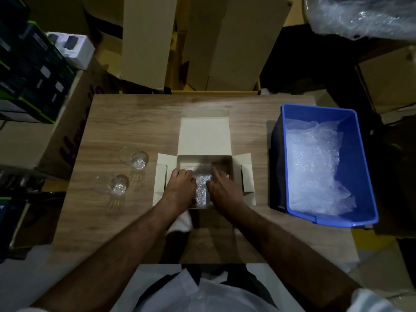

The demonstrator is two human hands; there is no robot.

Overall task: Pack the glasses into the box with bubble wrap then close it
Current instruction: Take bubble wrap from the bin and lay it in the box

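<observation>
Both hands forward, palms down: left (180,186), right (221,188), fingers extended.

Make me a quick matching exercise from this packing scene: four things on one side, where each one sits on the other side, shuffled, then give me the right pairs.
Things:
1. two glasses
2. blue bin
3. both hands
4. box lid

Places:
A. folded open, away from the person
B. on the table left of the box
C. down inside the box on the bubble wrap
D. on the table right of the box, holding bubble wrap

Pairs: 1-B, 2-D, 3-C, 4-A
</observation>
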